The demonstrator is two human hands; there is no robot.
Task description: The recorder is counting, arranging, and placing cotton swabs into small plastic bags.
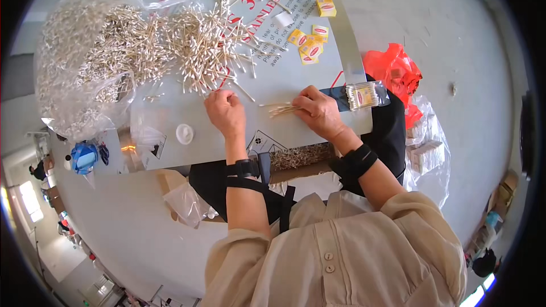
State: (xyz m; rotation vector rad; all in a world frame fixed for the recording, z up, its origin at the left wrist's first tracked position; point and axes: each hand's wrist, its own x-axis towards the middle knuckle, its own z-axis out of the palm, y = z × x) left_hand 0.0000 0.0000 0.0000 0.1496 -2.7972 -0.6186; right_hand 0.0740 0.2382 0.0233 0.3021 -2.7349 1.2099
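Room for moving is narrow: the surface (296, 79) ends at its near edge just below both wrists, and its right edge runs just beyond the right hand (319, 112). Bare surface lies between the two hands and toward the white round cap (185, 133), left of and below the left hand (226, 112). A small bundle of cotton swabs (280, 109), pale sticks with white tips lying side by side, rests flat; the right grip is closed over one end, fingers curled down on it. The left grip is curled loosely at the foot of the big loose swab heap (193, 45), which spills from a clear plastic bag (74, 74). Right of the right grip lies a filled clear packet of swabs (364, 95); above it, yellow labels (310, 42)
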